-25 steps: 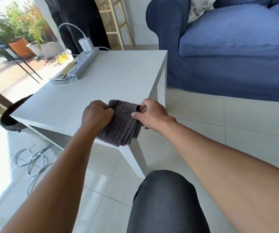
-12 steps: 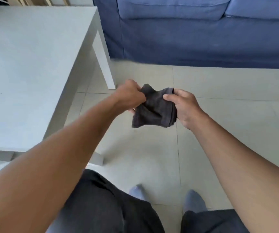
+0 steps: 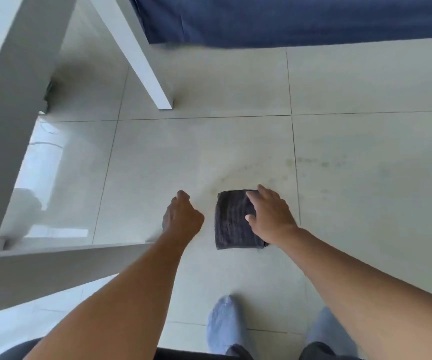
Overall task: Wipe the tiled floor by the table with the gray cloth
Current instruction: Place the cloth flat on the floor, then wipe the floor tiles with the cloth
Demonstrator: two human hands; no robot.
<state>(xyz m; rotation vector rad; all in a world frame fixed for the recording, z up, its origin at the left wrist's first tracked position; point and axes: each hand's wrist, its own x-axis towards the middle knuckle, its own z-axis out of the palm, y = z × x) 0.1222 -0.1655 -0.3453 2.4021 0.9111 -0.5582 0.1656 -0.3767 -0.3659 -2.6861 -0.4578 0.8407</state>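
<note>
The folded gray cloth (image 3: pixel 231 224) lies flat on the pale tiled floor (image 3: pixel 204 152), just right of the white table (image 3: pixel 4 105). My right hand (image 3: pixel 272 216) rests on the cloth's right half, palm down and fingers spread, pressing it to the tile. My left hand (image 3: pixel 182 216) hovers a short way left of the cloth, fingers curled in loosely, holding nothing and not touching the cloth. Faint greenish marks (image 3: pixel 313 162) dot the tile beyond the cloth.
A white table leg (image 3: pixel 144 61) stands on the floor ahead and to the left. The blue sofa's base (image 3: pixel 287 19) runs along the top edge. My two feet in light blue socks (image 3: pixel 225 323) (image 3: pixel 326 331) stand right behind the cloth.
The cloth went from held in the air between both hands down onto the floor. My left hand has let go of it; my right hand now lies on top. The view tilted downward.
</note>
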